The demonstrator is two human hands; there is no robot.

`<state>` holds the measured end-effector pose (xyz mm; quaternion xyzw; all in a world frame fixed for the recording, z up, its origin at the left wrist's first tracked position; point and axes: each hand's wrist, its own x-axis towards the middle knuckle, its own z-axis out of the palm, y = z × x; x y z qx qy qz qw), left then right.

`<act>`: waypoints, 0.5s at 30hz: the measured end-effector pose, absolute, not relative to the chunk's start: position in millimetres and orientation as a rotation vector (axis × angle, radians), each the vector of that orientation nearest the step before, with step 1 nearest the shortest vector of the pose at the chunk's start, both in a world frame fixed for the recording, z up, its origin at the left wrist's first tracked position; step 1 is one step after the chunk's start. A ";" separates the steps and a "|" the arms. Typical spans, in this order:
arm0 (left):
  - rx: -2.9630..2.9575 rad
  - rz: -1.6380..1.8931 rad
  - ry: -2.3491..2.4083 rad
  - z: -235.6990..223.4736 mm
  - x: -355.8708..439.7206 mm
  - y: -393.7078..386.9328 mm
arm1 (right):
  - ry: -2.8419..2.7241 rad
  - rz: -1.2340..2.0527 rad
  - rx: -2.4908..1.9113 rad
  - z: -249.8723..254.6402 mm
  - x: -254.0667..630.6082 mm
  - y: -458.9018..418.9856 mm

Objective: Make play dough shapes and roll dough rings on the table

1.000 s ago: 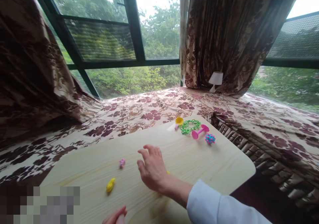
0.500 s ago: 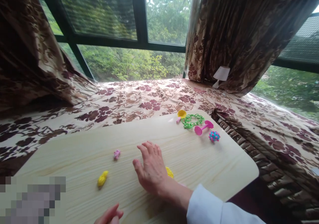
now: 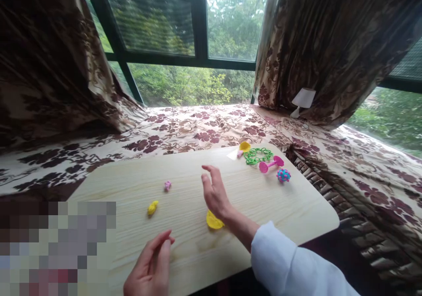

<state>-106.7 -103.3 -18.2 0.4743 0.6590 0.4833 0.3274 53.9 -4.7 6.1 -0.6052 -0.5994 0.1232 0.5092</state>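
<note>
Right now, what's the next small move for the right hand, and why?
Probably draw the right hand back toward the yellow round piece: its fingers point past it, nothing shows in their grasp, and the hand partly hides it.

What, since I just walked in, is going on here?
A person's right hand is over the pale wood-grain table, partly hiding a flat round yellow piece. The left hand is nearer the camera, with nothing visibly held. A small lumpy yellow piece and a small lumpy pink piece lie to the left. Toward the far right corner sit a green linked chain, a pink dumbbell-shaped piece and a knobbly blue-and-pink ball.
</note>
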 end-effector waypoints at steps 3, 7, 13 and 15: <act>1.268 1.266 1.704 -22.5 -109.9 -102.6 | -1.502 0.196 -1.492 14.0 63.2 2.0; 1.282 1.248 1.691 -29.0 -113.2 -102.3 | -1.774 0.032 -1.557 9.0 61.4 2.1; 1.210 1.231 1.744 -23.0 -108.9 -104.4 | -2.066 -0.034 -1.528 -6.7 58.6 -1.3; 1.160 1.235 1.779 -19.3 -105.6 -105.0 | -2.096 -0.030 -1.548 -8.7 59.7 0.0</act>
